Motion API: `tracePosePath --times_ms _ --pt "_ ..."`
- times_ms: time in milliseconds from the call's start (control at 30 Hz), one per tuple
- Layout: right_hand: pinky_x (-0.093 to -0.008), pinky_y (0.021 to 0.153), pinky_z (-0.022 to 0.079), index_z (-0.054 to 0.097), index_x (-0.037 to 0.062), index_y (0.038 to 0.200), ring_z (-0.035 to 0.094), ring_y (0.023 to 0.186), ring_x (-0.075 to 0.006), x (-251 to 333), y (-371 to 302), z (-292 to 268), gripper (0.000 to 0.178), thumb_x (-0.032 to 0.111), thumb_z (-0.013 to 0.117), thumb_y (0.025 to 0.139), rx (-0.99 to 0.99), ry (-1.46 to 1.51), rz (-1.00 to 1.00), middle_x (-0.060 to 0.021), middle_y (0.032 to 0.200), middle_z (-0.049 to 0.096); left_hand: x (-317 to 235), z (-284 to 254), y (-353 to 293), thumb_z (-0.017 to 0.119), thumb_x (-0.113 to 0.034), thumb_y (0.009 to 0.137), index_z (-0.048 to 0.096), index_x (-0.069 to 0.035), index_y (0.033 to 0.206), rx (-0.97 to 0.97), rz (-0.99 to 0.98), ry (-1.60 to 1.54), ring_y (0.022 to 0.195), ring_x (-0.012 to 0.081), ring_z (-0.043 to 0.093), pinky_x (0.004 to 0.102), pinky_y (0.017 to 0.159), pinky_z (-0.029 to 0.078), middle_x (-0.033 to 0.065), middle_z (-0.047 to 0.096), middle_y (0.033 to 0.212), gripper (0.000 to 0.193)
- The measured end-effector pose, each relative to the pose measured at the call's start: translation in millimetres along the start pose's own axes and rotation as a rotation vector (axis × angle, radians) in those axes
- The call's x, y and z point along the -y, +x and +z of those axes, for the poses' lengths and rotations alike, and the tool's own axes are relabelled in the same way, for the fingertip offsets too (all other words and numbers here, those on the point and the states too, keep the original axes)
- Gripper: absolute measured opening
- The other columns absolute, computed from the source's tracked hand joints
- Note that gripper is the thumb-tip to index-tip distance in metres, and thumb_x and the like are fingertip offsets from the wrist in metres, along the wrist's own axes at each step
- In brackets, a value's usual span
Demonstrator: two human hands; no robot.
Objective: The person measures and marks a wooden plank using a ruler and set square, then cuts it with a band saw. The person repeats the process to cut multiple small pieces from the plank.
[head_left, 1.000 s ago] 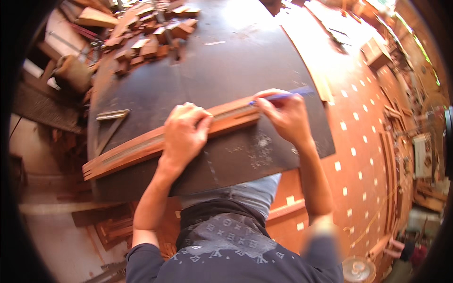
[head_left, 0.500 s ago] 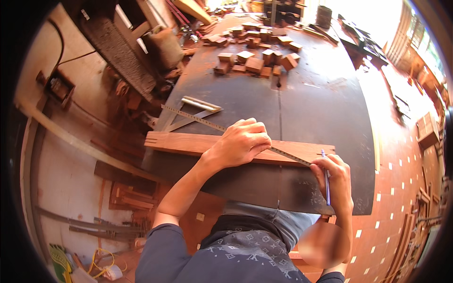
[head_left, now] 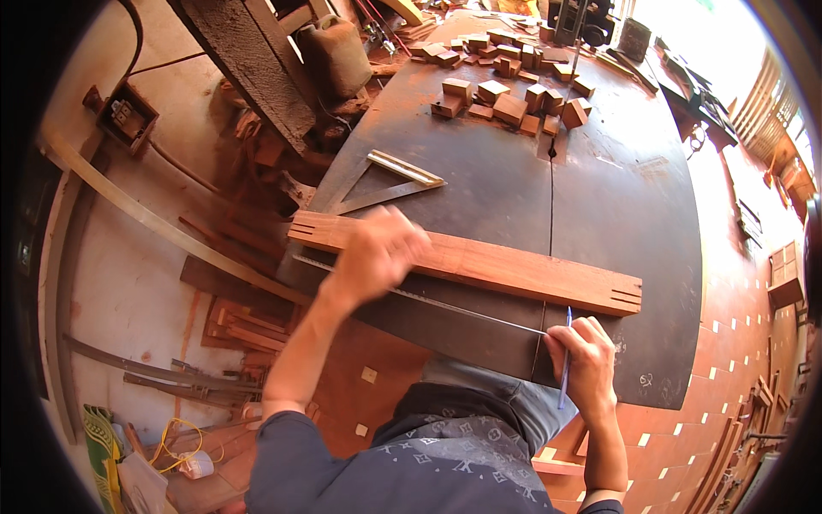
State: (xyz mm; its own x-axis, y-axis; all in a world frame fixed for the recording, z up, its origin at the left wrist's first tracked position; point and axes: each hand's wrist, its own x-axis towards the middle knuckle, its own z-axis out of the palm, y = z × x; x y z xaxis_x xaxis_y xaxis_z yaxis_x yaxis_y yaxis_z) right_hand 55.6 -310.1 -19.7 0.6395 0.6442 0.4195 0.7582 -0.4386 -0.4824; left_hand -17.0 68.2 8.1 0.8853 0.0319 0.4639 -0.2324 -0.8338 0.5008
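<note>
A long reddish-brown wooden board (head_left: 505, 269) with dark slots at both ends lies across the dark tabletop. Along its near side runs a thin metal ruler (head_left: 467, 310), its right end pinched in my right hand (head_left: 584, 353). That same hand also holds a blue pen (head_left: 564, 377) upright between its fingers. Blurred by motion, my left hand (head_left: 381, 255) is over the left part of the board, and the ruler passes beneath it. Its fingers look curled, but whether they grip anything is unclear. Behind the board's left half rests a metal set square (head_left: 402, 169).
Many small wooden blocks (head_left: 511, 108) cluster on the far part of the table (head_left: 634, 206). A dusty plastic jug (head_left: 334, 58) and a slanted plank stand to the left. Wood offcuts (head_left: 248, 330) lie low at left, beside a tiled floor.
The ruler has come off the board's top to its near side. My left hand has moved left, and my right hand has come nearer to me with the pen. The view has shifted.
</note>
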Motion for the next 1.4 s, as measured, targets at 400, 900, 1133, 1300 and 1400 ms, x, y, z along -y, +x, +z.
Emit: tracePosePath --times_ms 400,900,1133,1300,1400 --pt "-0.0455 0.079 0.058 0.073 0.0075 0.103 0.066 0.089 -0.0337 -9.1 -20.9 14.3 0.022 0.013 0.086 0.086 -0.109 -0.037 0.057 -0.0118 0.095 0.066 165.8 -0.1 96.9 0.064 -0.002 0.100 0.073 -0.011 0.132 0.425 0.148 0.455 0.123 0.0348 0.068 0.0462 0.107 0.054 0.0126 0.072 0.127 0.034" --pt "-0.0449 0.095 0.060 0.069 0.0058 0.138 0.074 0.103 -0.0319 3.2 -16.1 -7.6 0.050 0.001 0.078 0.089 -0.178 0.153 0.079 -0.0126 0.109 0.077 22.6 -101.6 89.8 0.072 0.003 0.096 0.058 -0.004 0.139 -0.193 0.675 0.531 0.119 0.0407 0.071 0.0528 0.102 0.058 0.0204 0.069 0.128 0.046" --pt "-0.0465 0.102 0.058 0.066 -0.0012 0.138 0.073 0.115 -0.0398 38.1 22.6 -11.5 0.042 0.022 0.075 0.104 -0.357 0.389 0.106 -0.0226 0.127 0.075 -72.7 -48.1 94.8 0.076 0.001 0.097 0.053 -0.005 0.128 -0.349 1.090 0.071 0.087 0.0413 0.076 0.0471 0.072 0.071 0.0207 0.064 0.110 0.039" --pt "-0.0446 0.089 0.060 0.068 -0.0015 0.133 0.077 0.098 -0.0343 29.8 -1.1 -20.7 0.034 0.021 0.072 0.108 -0.090 0.742 0.410 -0.0222 0.103 0.077 -101.2 21.2 91.5 0.092 -0.002 0.086 0.055 -0.013 0.123 -0.178 1.018 -0.109 0.097 0.0414 0.081 0.0412 0.074 0.072 0.0140 0.068 0.115 0.054" --pt "-0.0450 0.088 0.059 0.069 -0.0022 0.129 0.074 0.092 -0.0347 22.1 -23.2 -6.9 0.039 0.022 0.080 0.101 -0.477 0.334 0.397 -0.0198 0.103 0.077 -103.7 54.2 87.3 0.094 -0.003 0.084 0.054 -0.011 0.117 -0.212 0.985 -0.165 0.093 0.0416 0.082 0.0399 0.075 0.073 0.0143 0.068 0.114 0.053"
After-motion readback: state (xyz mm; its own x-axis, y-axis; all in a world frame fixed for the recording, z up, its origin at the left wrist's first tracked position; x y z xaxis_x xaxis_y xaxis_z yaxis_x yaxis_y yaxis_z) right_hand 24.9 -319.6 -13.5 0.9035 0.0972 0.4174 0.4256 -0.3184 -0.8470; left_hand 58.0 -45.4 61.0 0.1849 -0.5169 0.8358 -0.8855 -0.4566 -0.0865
